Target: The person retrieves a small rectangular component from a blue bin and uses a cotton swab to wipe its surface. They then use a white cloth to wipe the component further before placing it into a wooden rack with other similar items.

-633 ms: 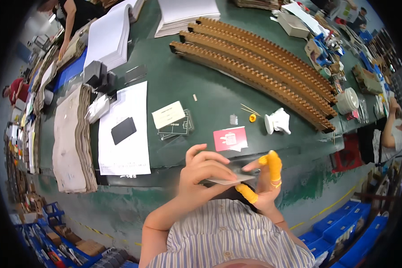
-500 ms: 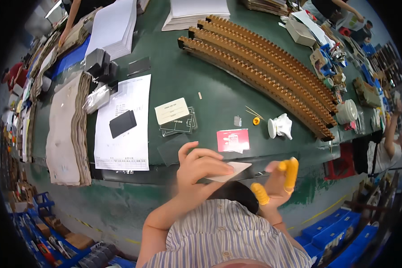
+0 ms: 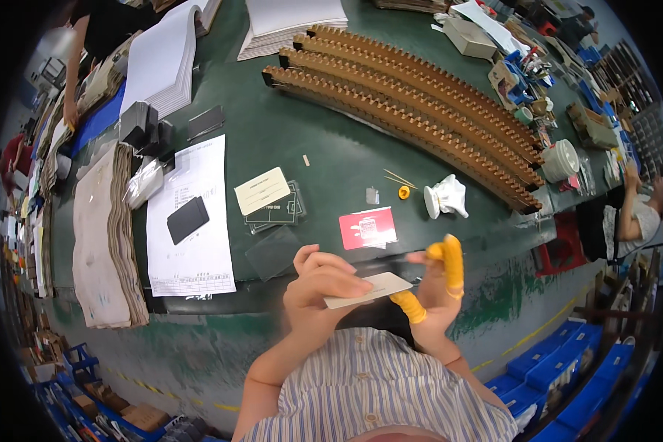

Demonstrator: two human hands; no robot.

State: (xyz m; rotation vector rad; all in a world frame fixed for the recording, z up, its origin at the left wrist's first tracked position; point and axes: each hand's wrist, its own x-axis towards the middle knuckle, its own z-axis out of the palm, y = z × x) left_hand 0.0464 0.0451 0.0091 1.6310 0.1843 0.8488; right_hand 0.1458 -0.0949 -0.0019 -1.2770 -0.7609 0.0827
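My left hand (image 3: 318, 289) is closed on a thin cream card (image 3: 376, 288), held nearly flat above the table's front edge. My right hand (image 3: 436, 295) wears yellow finger cots on its thumb and some fingers. Its thumb tip is at the card's right corner, while the other fingers stand apart from the card; whether the thumb touches it I cannot tell. Beyond my hands lie a pink card (image 3: 368, 228) and a clear plastic sheet (image 3: 274, 254). Another cream card (image 3: 263, 191) rests on dark cards with white lines (image 3: 281, 215).
Long notched wooden racks (image 3: 405, 96) cross the far right of the green table. A white crumpled cloth (image 3: 446, 197), a yellow ring-shaped piece (image 3: 404, 193) and thin sticks (image 3: 399, 179) lie nearer. Leftward are a printed sheet (image 3: 191, 258), black cards (image 3: 188, 219) and stacked brown boards (image 3: 99, 243).
The view has shifted slightly. My right hand has come closer to the card, its thumb now at the card's right corner. The card has turned to show more of its face.
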